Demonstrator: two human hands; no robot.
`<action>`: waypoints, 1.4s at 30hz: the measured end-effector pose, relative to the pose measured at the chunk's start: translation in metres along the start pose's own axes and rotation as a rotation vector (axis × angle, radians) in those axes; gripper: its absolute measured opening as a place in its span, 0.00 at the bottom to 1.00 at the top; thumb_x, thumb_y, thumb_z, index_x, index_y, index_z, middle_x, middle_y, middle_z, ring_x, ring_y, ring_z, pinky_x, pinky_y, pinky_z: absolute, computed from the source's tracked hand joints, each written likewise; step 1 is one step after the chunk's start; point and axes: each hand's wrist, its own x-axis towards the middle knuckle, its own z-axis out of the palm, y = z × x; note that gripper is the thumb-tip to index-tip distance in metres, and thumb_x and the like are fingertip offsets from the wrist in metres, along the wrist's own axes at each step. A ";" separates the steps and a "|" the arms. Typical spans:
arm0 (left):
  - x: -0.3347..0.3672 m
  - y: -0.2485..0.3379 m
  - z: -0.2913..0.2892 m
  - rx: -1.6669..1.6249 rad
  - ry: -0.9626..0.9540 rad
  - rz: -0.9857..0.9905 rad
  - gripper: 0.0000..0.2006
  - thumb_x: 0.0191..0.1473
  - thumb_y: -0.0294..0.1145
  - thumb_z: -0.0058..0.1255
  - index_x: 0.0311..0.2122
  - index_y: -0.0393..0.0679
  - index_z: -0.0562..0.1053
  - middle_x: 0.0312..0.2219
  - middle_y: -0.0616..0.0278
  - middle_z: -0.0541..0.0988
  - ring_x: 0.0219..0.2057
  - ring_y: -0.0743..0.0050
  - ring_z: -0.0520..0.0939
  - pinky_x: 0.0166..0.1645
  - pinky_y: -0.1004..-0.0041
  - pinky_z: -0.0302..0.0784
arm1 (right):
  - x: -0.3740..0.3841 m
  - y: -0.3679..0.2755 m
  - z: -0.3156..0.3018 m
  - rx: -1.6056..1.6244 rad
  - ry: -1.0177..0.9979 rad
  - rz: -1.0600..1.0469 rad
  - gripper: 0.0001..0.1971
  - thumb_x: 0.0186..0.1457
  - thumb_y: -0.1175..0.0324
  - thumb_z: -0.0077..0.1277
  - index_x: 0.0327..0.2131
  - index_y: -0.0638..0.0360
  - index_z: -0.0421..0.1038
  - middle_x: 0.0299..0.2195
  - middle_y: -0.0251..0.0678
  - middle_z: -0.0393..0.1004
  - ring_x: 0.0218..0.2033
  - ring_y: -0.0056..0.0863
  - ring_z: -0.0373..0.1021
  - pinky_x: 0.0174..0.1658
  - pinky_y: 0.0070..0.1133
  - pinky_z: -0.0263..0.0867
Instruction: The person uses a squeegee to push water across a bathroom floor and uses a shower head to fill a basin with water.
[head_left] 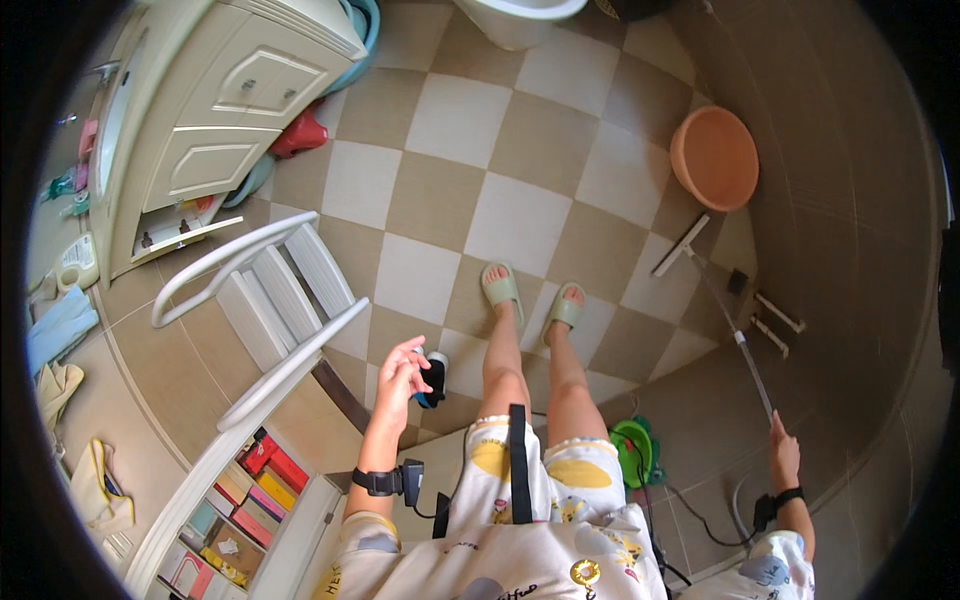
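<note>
Squeegee (741, 339) is frame right, handle (757, 384) gripped in your right hand (784, 455), left hand (402, 375) empty and half-spread, blade (682, 246) apparently on the floor (520, 225), but can't tell how much's done or left.

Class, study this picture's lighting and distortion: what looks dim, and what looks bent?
In the head view, black fills the corners; the brown tiled wall at right looks dimmer than the beige-and-white checkered floor; the cream panelled cabinet bows near the left rim; the long pale squeegee in the right hand is easily traced.
</note>
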 end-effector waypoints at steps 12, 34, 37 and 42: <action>0.001 0.005 -0.011 -0.021 0.027 -0.038 0.19 0.50 0.22 0.34 0.48 0.44 0.67 0.28 0.65 0.71 0.19 0.85 0.68 0.26 0.78 0.74 | 0.179 -0.390 -0.044 0.319 -0.155 -0.334 0.24 0.58 0.62 0.32 0.58 0.26 0.46 0.29 0.51 0.71 0.32 0.47 0.69 0.37 0.38 0.64; 0.015 0.024 0.003 0.072 -0.020 -0.045 0.18 0.52 0.24 0.31 0.49 0.42 0.66 0.28 0.65 0.69 0.20 0.89 0.66 0.27 0.80 0.72 | 0.027 -0.125 0.018 0.426 -0.120 0.043 0.22 0.59 0.63 0.36 0.57 0.37 0.53 0.24 0.56 0.69 0.28 0.52 0.69 0.29 0.35 0.63; 0.014 0.027 0.014 0.086 -0.043 -0.030 0.18 0.52 0.24 0.31 0.49 0.42 0.66 0.28 0.65 0.69 0.20 0.90 0.66 0.27 0.81 0.72 | -0.018 -0.067 0.027 0.421 -0.131 0.051 0.21 0.58 0.64 0.37 0.56 0.38 0.55 0.25 0.58 0.69 0.29 0.53 0.68 0.30 0.36 0.63; 0.011 0.027 0.027 0.092 -0.092 -0.011 0.18 0.52 0.24 0.32 0.49 0.42 0.66 0.29 0.66 0.69 0.21 0.89 0.67 0.27 0.81 0.73 | -0.047 -0.031 0.030 0.300 -0.169 0.208 0.20 0.57 0.63 0.39 0.54 0.39 0.58 0.26 0.58 0.69 0.29 0.54 0.68 0.31 0.37 0.63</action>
